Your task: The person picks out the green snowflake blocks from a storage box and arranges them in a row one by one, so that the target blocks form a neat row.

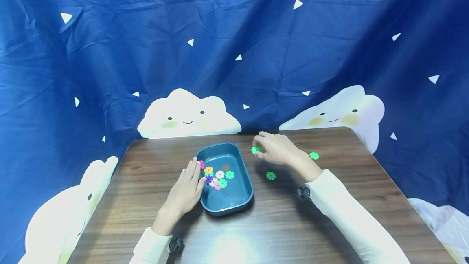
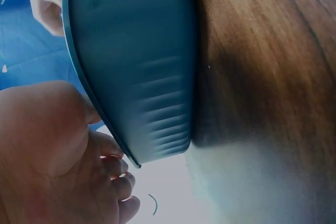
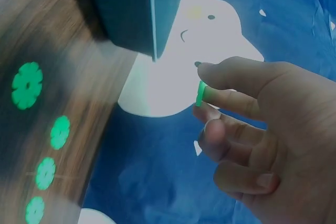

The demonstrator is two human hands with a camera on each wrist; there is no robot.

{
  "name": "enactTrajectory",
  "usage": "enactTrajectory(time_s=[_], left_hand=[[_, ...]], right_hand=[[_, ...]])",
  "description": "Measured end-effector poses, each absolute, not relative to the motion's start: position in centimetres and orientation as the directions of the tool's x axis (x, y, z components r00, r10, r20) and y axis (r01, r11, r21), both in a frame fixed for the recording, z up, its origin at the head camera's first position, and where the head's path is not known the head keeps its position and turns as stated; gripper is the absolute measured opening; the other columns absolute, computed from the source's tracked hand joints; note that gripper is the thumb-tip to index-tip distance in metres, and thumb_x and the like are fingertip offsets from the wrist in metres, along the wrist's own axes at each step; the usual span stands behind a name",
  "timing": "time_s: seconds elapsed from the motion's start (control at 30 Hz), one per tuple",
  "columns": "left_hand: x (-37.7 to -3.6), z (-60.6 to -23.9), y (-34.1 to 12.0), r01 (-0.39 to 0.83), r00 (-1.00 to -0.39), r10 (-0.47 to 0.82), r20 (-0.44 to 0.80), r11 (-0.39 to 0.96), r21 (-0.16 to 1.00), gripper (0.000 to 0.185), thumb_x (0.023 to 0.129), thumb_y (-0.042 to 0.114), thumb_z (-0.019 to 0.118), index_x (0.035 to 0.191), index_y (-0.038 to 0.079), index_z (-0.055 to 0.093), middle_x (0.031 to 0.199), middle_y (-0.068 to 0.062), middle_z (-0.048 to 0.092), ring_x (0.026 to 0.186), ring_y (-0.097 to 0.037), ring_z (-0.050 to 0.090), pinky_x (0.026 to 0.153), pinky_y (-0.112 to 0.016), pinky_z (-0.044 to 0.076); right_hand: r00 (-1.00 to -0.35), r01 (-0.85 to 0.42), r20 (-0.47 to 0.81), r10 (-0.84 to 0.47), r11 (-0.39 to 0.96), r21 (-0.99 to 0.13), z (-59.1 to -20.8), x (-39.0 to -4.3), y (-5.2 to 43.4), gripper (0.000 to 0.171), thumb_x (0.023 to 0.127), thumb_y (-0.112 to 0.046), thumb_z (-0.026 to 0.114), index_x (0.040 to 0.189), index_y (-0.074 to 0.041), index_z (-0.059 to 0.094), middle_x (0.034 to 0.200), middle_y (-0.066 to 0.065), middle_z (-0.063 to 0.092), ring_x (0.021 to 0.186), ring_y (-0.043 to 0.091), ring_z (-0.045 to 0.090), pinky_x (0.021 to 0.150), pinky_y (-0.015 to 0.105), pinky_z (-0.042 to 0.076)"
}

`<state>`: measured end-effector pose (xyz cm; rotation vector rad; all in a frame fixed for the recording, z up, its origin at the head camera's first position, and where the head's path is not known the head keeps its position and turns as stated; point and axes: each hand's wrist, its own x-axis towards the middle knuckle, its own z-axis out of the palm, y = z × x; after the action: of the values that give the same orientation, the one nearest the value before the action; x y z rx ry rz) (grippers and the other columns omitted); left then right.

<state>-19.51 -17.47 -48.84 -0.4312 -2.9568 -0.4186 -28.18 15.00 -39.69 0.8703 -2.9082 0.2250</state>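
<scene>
A staged play corner, home-like: a dark wooden table stands against a navy cloth backdrop printed with smiling white clouds, with toy plastic discs in a teal tray.

Bright overhead glare, blurred wrist views

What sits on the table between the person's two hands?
In the head view, a dark teal plastic tray holding coloured flower-shaped discs lies between the left hand, touching its rim, and the right hand, pinching a green disc.
</scene>
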Motion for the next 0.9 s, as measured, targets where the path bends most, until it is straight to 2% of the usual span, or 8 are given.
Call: enactTrajectory(time_s=[0.23, 0.43, 0.67, 0.8, 0.9], left_hand=[[-19.5, -49.1, -17.6, 0.297, -0.952, 0.262, 0.159, 0.918, 0.262, 0.065, 0.104, 0.040, 0.040, 0.154, 0.000, 0.026, 0.163, -0.016, 0.020, 0.151, -0.034, 0.021, 0.121, -0.053, 0.025], [-19.5, -49.4, -17.5, 0.322, -0.941, 0.276, 0.196, 0.910, 0.262, 0.066, 0.105, 0.044, 0.033, 0.152, -0.001, 0.029, 0.162, -0.018, 0.024, 0.149, -0.037, 0.024, 0.119, -0.056, 0.026], [-19.6, -49.4, -17.5, 0.303, -0.949, 0.266, 0.168, 0.918, 0.256, 0.063, 0.105, 0.039, 0.039, 0.154, 0.002, 0.025, 0.163, -0.015, 0.020, 0.151, -0.033, 0.020, 0.122, -0.052, 0.024], [-19.7, -49.4, -17.6, 0.303, -0.949, 0.269, 0.163, 0.921, 0.244, 0.063, 0.105, 0.037, 0.040, 0.154, 0.001, 0.024, 0.164, -0.015, 0.019, 0.151, -0.032, 0.020, 0.122, -0.051, 0.024], [-19.6, -49.2, -17.5, 0.299, -0.951, 0.266, 0.156, 0.920, 0.254, 0.063, 0.105, 0.036, 0.042, 0.154, 0.001, 0.024, 0.163, -0.016, 0.019, 0.151, -0.033, 0.021, 0.122, -0.051, 0.024]], right_hand=[[-0.841, -0.537, 0.145, -0.521, 0.837, -0.105, -40.5, -27.1, 17.2, 0.027, 0.086, -0.036, 0.070, 0.110, -0.022, 0.067, 0.096, -0.006, 0.060, 0.068, 0.012, 0.054, 0.057, 0.032, 0.045], [-0.850, -0.523, 0.156, -0.503, 0.841, -0.136, -41.4, -26.0, 19.1, 0.026, 0.086, -0.033, 0.072, 0.108, -0.020, 0.067, 0.100, -0.004, 0.063, 0.074, 0.015, 0.059, 0.063, 0.039, 0.051], [-0.876, -0.480, 0.135, -0.462, 0.862, -0.161, -43.2, -25.4, 21.4, 0.032, 0.084, -0.034, 0.074, 0.112, -0.020, 0.067, 0.104, -0.005, 0.063, 0.072, 0.013, 0.059, 0.058, 0.035, 0.048], [-0.885, -0.466, 0.124, -0.450, 0.867, -0.178, -44.4, -25.2, 22.5, 0.028, 0.084, -0.032, 0.074, 0.109, -0.021, 0.067, 0.103, -0.006, 0.062, 0.077, 0.011, 0.059, 0.065, 0.038, 0.051], [-0.891, -0.453, 0.117, -0.438, 0.869, -0.197, -45.3, -25.1, 23.2, 0.026, 0.084, -0.031, 0.075, 0.106, -0.020, 0.067, 0.100, -0.006, 0.062, 0.077, 0.010, 0.060, 0.065, 0.037, 0.051]])
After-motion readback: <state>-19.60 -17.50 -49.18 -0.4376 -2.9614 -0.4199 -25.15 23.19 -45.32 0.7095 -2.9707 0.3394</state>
